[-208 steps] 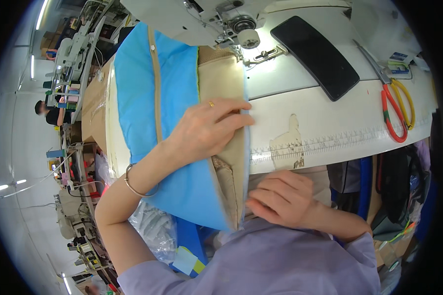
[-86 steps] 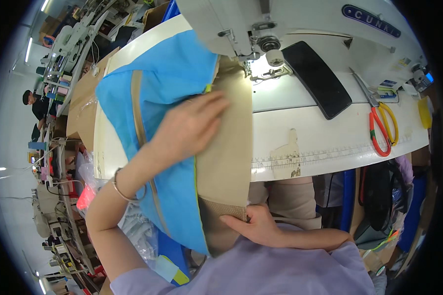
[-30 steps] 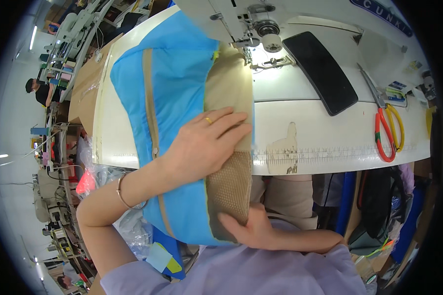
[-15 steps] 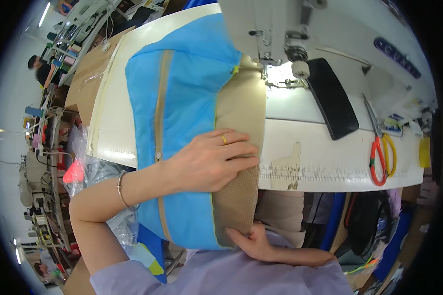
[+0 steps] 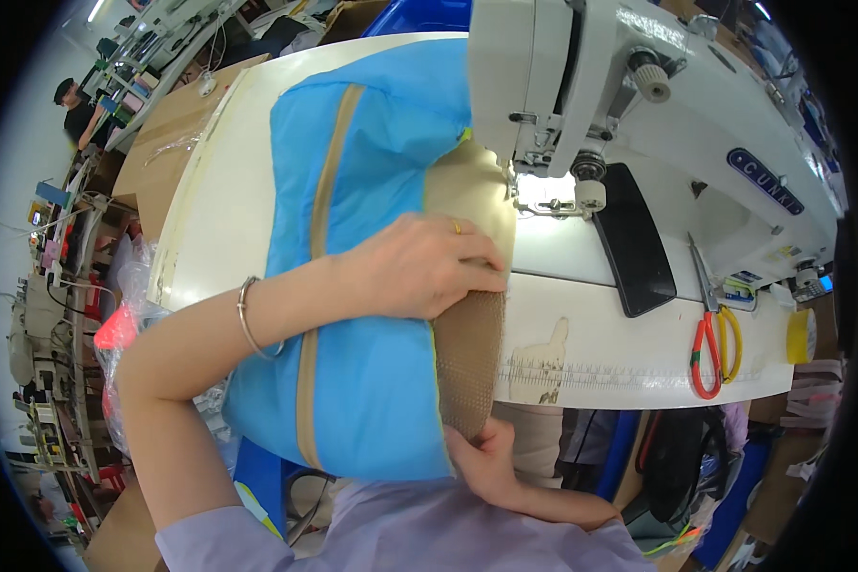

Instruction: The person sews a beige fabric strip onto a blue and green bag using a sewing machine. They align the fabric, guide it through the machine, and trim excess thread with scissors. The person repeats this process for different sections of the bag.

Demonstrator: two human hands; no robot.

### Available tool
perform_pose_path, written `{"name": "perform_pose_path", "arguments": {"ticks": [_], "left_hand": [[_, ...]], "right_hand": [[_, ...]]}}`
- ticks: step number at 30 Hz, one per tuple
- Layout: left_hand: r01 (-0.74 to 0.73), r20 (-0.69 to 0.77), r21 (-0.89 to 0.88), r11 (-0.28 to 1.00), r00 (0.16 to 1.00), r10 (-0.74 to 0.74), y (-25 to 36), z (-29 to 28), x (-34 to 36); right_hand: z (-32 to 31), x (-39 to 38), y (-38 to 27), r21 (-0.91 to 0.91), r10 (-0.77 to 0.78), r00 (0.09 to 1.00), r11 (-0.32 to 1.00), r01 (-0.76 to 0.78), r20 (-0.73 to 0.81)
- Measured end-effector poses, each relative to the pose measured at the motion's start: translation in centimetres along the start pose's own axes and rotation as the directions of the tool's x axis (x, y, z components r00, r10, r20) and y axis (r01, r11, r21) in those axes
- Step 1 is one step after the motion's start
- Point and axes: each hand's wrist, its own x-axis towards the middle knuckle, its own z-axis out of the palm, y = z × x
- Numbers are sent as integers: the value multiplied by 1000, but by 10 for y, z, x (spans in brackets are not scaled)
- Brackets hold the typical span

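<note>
the left hand lies flat, fingers spread, pressing the blue fabric piece and its tan mesh panel onto the white desk, likely to keep the seam straight under the sewing machine at one o'clock. the right hand, at six o'clock, pinches the mesh's lower edge taut. red-handled scissors lie at three o'clock.
</note>
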Motion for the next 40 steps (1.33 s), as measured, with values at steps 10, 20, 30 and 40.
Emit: {"name": "perform_pose_path", "arguments": {"ticks": [10, 20, 30, 40], "left_hand": [[-15, -28, -39, 999, 1000, 14, -49, -1, 20], [-60, 131, -29, 998, 989, 63, 33, -31, -3], [396, 160, 196, 897, 890, -428, 147, -35, -84], [158, 57, 599, 785, 969, -239, 141, -4, -50]], "right_hand": [[-7, 12, -1, 10, 194, 980, 981, -195, 45], [-16, 18, 2, -52, 122, 992, 991, -121, 24], [-15, 12, 16, -223, 15, 1000, 975, -17, -14], [-41, -5, 2, -764, -745, 596, 186, 618, 301]]}}
